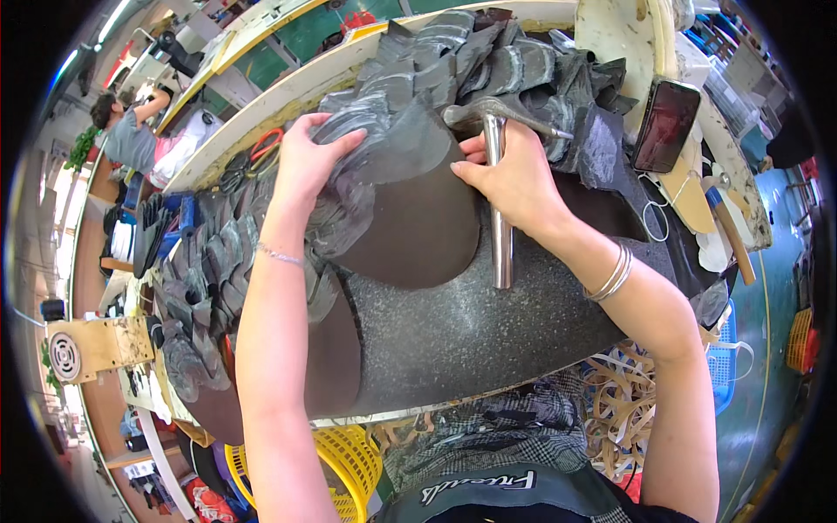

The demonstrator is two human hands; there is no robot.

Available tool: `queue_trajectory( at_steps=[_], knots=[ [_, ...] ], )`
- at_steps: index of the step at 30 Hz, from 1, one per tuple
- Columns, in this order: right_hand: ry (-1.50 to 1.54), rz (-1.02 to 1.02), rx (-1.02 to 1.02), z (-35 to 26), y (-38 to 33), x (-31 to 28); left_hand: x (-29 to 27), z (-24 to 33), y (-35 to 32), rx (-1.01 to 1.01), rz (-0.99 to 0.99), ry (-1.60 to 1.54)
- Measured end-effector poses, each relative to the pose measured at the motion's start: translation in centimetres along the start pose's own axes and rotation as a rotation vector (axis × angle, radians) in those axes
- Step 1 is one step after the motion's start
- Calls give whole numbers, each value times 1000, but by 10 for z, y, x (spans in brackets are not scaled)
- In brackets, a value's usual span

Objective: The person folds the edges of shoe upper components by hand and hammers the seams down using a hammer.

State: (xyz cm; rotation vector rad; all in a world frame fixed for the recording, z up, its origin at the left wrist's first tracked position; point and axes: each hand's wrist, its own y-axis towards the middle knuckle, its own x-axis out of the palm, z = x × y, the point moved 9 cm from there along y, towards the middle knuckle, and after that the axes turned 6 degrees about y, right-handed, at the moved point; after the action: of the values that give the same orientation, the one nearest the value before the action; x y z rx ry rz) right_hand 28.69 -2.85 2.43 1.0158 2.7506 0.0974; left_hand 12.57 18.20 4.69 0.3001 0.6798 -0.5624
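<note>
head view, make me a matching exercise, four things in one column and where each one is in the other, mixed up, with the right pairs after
Things
1. black rectangular smartphone
2. silver metal hammer
3. yellow plastic lattice basket
4. smooth dark brown sheet

Places
A. below the near edge of the grey speckled worktop
B. over the worktop, just left of the hammer's handle
C. at the upper right, beside the heaped dark pieces
D. in the right hand

Pairs: 1-C, 2-D, 3-A, 4-B

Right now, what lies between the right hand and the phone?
The head view shows crumpled grey pieces and the hammer's tapered end between the right hand and the phone.
</note>
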Motion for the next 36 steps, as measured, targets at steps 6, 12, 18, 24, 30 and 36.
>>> queue_trajectory(
  at_steps=[6, 12, 18, 24, 30, 36],
  knots=[
    [205, 1, 12, -20, -23, 1, -1, 15, -8, -19, 119, -15],
    [17, -6, -156, -6, -17, 11, 24, 29, -7, -9, 19, -98],
    [168, -35, -156, -43, -42, -12, 41, 28, -1, -138, -135, -358],
    [165, 27, -242, -38, -48, -22, 47, 43, -7, -152, -62, -228],
    [178, 44, -54, -13, -36, -21, 52, 56, -18, -58, -205, -332],
    [202, 43, -131, -14, -39, -16, 46, 55, -11, 7, -62, -41]
  ],
)
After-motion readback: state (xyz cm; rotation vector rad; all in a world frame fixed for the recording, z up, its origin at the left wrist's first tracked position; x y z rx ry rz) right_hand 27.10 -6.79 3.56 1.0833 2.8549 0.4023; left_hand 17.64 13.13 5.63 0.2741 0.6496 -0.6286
